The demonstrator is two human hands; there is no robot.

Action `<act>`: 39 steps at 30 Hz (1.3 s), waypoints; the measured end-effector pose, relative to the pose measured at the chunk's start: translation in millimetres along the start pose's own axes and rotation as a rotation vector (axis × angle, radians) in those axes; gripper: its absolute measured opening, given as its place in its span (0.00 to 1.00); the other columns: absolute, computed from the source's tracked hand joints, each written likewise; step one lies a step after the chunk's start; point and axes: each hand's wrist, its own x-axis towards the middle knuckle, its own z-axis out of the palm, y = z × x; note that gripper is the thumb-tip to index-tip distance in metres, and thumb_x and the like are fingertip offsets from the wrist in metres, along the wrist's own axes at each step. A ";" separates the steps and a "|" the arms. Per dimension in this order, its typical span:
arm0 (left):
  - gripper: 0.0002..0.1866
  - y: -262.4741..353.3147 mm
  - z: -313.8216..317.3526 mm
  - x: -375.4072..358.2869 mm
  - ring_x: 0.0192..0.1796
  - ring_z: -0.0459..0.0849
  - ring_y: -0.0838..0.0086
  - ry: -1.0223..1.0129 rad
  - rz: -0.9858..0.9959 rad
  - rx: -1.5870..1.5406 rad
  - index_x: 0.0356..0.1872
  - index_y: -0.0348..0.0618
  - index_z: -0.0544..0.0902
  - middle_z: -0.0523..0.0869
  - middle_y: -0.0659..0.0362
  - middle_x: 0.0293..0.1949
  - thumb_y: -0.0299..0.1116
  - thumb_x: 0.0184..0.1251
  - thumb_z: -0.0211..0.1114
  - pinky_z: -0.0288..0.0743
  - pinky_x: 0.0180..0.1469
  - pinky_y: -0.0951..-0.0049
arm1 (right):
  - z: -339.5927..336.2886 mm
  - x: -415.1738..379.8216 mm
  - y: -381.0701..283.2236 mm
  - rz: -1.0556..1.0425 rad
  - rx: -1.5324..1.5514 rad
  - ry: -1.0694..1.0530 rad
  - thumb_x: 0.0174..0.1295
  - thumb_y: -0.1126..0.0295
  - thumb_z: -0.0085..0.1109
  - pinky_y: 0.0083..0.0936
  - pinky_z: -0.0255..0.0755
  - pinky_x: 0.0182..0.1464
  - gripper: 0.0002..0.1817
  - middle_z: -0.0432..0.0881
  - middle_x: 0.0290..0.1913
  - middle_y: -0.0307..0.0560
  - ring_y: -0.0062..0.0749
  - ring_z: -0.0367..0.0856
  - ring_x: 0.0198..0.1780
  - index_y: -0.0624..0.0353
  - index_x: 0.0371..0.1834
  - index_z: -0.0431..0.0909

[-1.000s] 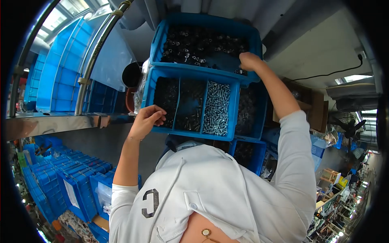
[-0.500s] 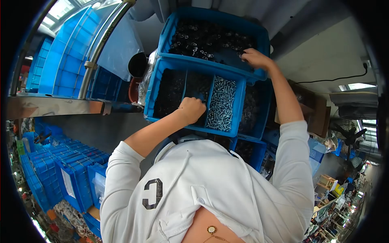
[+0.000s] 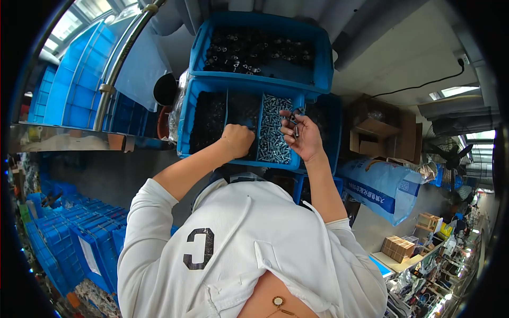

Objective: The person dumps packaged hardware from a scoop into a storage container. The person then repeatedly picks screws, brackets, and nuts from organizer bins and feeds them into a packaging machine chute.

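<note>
My right hand (image 3: 305, 135) is turned palm up above the silvery screws (image 3: 274, 132) in the right compartment of a blue divided bin (image 3: 184, 119). Its curled fingers hold a few small black parts with shiny metal bits (image 3: 295, 115); their exact kind is too small to make out. My left hand (image 3: 238, 140) is closed in a fist over the middle compartment, which holds dark small pieces (image 3: 244, 108). Whatever its fingers grip is hidden. More dark pieces (image 3: 208, 119) fill the left compartment. Behind stands a blue bin (image 3: 324, 58) of black parts with metal ends (image 3: 254, 50).
Another blue bin (image 3: 333, 132) stands to the right, beside cardboard boxes (image 3: 376, 127) and a blue-and-white sack (image 3: 382, 188). A metal rail and post (image 3: 106, 95) run along the left. Stacked blue crates (image 3: 79, 233) fill the lower left.
My right hand has come back from the rear bin to above the screws, now palm up with black parts in it. The left fist stays over the middle compartment. The view has shifted slightly.
</note>
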 end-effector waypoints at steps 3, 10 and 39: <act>0.10 -4.7 -36.0 -5.5 0.35 0.86 0.59 0.098 0.091 -0.224 0.27 0.43 0.85 0.86 0.52 0.30 0.38 0.47 0.67 0.80 0.36 0.63 | -7.4 -3.1 2.2 -0.088 -0.149 0.064 0.65 0.69 0.40 0.21 0.75 0.32 0.17 0.78 0.38 0.49 0.29 0.76 0.34 0.67 0.50 0.73; 0.10 9.5 -125.8 -7.9 0.36 0.84 0.57 0.267 0.427 -0.420 0.25 0.40 0.84 0.84 0.49 0.28 0.37 0.47 0.65 0.77 0.40 0.63 | 10.2 3.9 21.0 -0.160 0.131 0.018 0.62 0.72 0.41 0.33 0.80 0.46 0.14 0.80 0.41 0.50 0.38 0.81 0.40 0.67 0.45 0.74; 0.42 -108.4 93.5 -177.2 0.29 0.83 0.58 0.447 -0.580 -0.208 0.73 0.56 0.54 0.82 0.51 0.34 0.26 0.54 0.58 0.75 0.26 0.58 | 249.6 157.2 85.2 -1.430 -1.242 -0.450 0.61 0.72 0.57 0.36 0.65 0.59 0.11 0.75 0.49 0.54 0.47 0.72 0.55 0.62 0.46 0.76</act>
